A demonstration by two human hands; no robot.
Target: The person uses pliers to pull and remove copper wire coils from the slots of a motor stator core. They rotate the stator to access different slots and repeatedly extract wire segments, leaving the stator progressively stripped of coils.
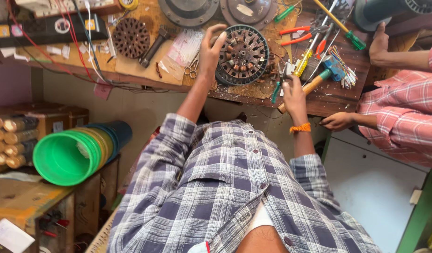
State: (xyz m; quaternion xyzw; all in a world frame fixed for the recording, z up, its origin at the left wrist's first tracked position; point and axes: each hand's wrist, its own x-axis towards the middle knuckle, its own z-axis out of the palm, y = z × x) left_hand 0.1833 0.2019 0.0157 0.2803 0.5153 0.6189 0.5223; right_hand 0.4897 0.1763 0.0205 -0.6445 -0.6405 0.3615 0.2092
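One head camera looks steeply down past the wearer's shirt point(225, 187), close, toward the far, perhaps tilted, workbench point(253, 93).
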